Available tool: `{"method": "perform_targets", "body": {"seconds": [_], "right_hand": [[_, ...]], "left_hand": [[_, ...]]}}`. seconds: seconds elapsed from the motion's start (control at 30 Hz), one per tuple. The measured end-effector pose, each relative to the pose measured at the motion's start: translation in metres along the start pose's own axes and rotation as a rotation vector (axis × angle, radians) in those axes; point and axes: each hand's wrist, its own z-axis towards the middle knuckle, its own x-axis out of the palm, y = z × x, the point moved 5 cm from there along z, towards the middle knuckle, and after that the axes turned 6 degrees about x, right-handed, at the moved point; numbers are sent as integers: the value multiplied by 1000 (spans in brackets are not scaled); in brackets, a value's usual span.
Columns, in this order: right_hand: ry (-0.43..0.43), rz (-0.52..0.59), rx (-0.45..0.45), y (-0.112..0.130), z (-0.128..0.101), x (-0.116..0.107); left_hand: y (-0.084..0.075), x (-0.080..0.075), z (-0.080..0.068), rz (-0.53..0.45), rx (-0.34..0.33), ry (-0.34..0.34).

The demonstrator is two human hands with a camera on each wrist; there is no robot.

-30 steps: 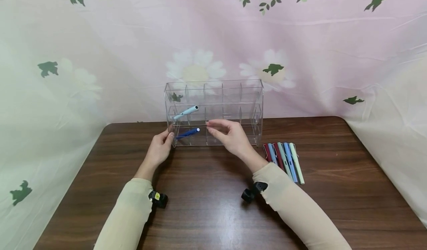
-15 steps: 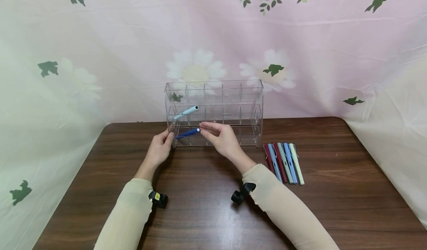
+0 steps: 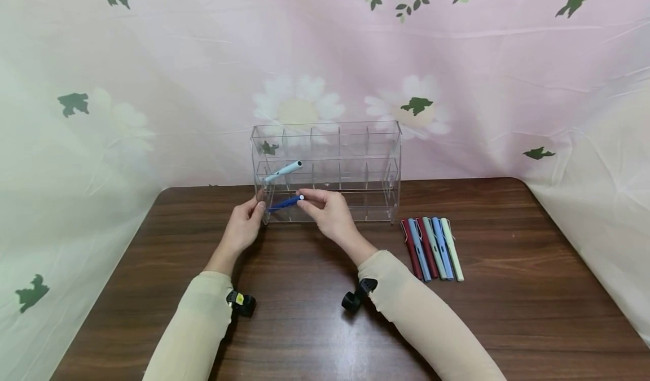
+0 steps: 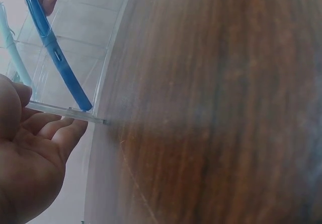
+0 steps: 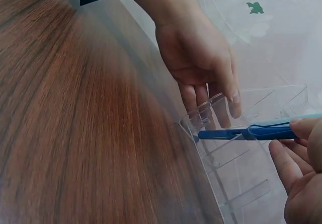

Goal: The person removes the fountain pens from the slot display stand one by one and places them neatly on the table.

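A clear, multi-compartment acrylic organizer (image 3: 352, 214) stands on the table against the backdrop. My left hand (image 3: 242, 227) grips its left side wall between thumb and fingers; the left wrist view shows the fingers (image 4: 70, 133) around that edge. In the lowest tier's leftmost compartment a dark blue pen (image 3: 284, 204) leans to the right. With thumb and fingertips my right hand (image 3: 332, 214) pinches the upper end of this pen, also visible in the right wrist view (image 5: 221, 134). One tier higher, a light blue pen (image 3: 284, 170) leans the same way.
To the right of the organizer, several pens (image 3: 431, 249) lie side by side on the brown wooden table (image 3: 523, 290): dark red, blue, grey-green and pale green. A patterned cloth (image 3: 457, 48) hangs behind and along both sides.
My right hand has moved left and slightly down along the organizer to the dark blue pen's upper end and now pinches it. The left hand has stayed on the side wall.
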Motion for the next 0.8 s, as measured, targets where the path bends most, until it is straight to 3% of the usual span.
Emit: {"method": "perform_targets", "body": {"seconds": [0.3, 0.8], "right_hand": [[-32, 5, 45, -3, 2, 2], [-86, 86, 17, -4, -3, -3]], "left_hand": [[0, 0, 0, -9, -10, 6], [0, 1, 0, -9, -15, 4]]}}
